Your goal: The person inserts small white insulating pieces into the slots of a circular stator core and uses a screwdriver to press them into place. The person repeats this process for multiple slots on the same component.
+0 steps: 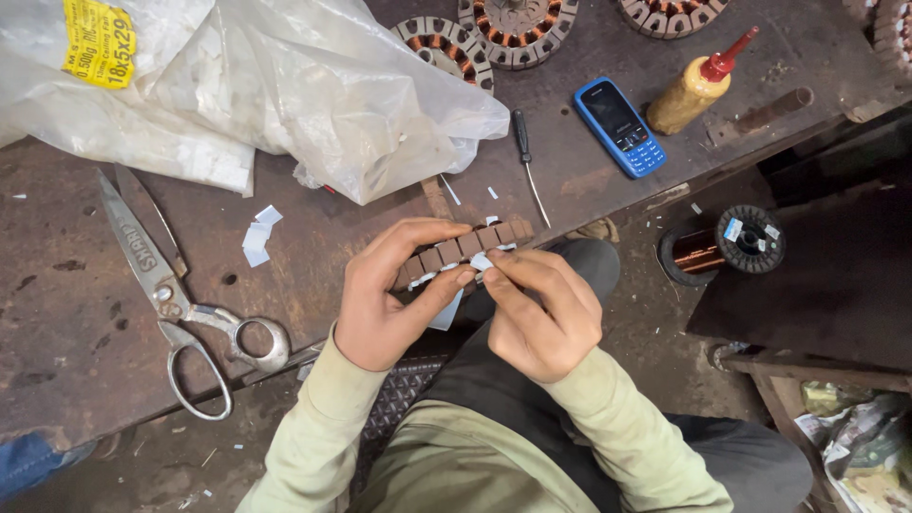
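My left hand (389, 294) grips a brown slotted stator core (470, 245) by its rim, held at the table's front edge. My right hand (541, 309) pinches a small white insulation paper slip (482, 261) against the core's slots. Both sleeves are pale green. Much of the core is hidden behind my fingers.
Large scissors (171, 285) lie open at the left on the dark wooden table (76, 332). A clear plastic bag (285, 85), paper scraps (258, 233), a small screwdriver (525, 152), a blue mobile phone (619, 126), a yellow glue bottle (695, 87), wound stators (518, 28) and a copper wire spool (727, 247) surround me.
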